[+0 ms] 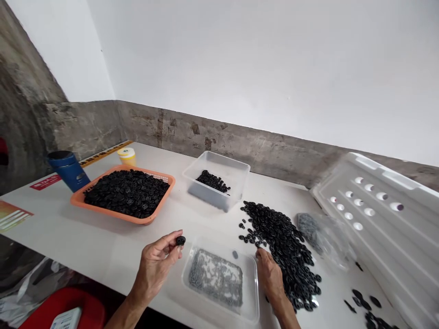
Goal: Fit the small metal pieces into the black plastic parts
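Observation:
My left hand [157,261] pinches a small black round piece [180,240] between thumb and fingertips, left of a clear plastic tub [255,292]. Inside that tub lies a layer of small grey metallic-looking parts [216,281], too small to name. My right hand [270,276] is at the tub's right rim, against the edge of a spread pile of small black oval pieces [284,242]. Its fingers are curled, and what they hold, if anything, is hidden.
An orange basket [159,208] heaped with black pieces stands at left, by a blue tumbler [68,169] and a yellow-white cup [126,156]. A clear bin [236,178] holds some black pieces. At right are a plastic bag [329,242] and a leaning white perforated crate [384,237].

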### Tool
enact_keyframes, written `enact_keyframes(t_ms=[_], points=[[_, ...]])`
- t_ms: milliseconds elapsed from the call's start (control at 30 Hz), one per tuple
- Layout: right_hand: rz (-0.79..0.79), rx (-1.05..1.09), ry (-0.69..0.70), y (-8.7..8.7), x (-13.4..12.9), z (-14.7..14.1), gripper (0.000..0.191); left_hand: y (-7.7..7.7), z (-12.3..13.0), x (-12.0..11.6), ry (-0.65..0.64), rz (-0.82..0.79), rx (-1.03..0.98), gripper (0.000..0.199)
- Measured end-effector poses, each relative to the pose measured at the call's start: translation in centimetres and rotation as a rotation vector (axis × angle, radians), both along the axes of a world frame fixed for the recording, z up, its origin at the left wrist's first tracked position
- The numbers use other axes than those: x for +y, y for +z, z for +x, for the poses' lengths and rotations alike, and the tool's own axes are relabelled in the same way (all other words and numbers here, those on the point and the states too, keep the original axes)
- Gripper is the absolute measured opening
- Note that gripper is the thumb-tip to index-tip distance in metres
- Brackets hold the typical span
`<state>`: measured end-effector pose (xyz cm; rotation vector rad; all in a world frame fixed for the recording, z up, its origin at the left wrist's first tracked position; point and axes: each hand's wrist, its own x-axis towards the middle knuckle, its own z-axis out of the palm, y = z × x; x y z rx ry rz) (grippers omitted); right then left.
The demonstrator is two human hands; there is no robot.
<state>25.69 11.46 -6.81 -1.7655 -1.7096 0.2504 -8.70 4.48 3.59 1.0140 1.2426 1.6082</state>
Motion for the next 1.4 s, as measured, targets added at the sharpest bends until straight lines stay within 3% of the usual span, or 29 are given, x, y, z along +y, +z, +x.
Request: enact_keyframes(t_ms=[167,333,600,733,800,933,1033,1100,1133,1300,1400], points=[[-0.033,0.191,-0.056,1.4,-0.9,-0.6,0.047,-0.1,1.2,-0.5,-0.076,0.006,0.047,0.035],[-0.055,0.355,-0.014,2.1,-2.3,-2.2,0.058,-0.9,1.5,-0.7,-0.129,0.025,0.124,0.032],[-0.043,0.339,-0.106,3.0,-3.7,-3.2,0.048,-1.9,0.8,0.0,-0.069,0.047,0.227,0.026],[-0.031,0.369,-0.1,3.3,-3.8,-3.0,0.05,-2.2,0.9,1.1,0.002,0.032,0.266,0.035],[-0.021,0.394,-0.089,3.3,-3.8,-3.0,0.053,-1.8,-0.7,2.5,0.095,0.023,0.306,0.045],[-0.023,0.466,-0.045,3.1,-4.1,-3.3,0.058,0.1,-7.0,6.5,0.416,0.005,0.479,0.058],[-0.027,0.505,-0.007,3.0,-5.2,-3.7,0.058,0.4,-9.5,7.9,0.514,0.039,0.715,0.058],[-0.02,0.501,0.008,3.0,-6.3,-4.2,0.055,-0.7,-8.1,7.3,0.434,0.094,0.848,0.053],[-0.011,0.49,0.017,3.1,-6.9,-4.5,0.053,-1.5,-6.6,6.5,0.316,0.114,0.91,0.048],[0.018,0.394,0.17,3.5,-9.0,-6.7,0.037,-6.0,3.1,2.2,-0.469,0.172,1.222,0.024],[0.038,0.341,0.257,3.5,-9.3,-7.5,0.032,-7.3,6.8,1.8,-0.648,0.101,1.376,0.026]])
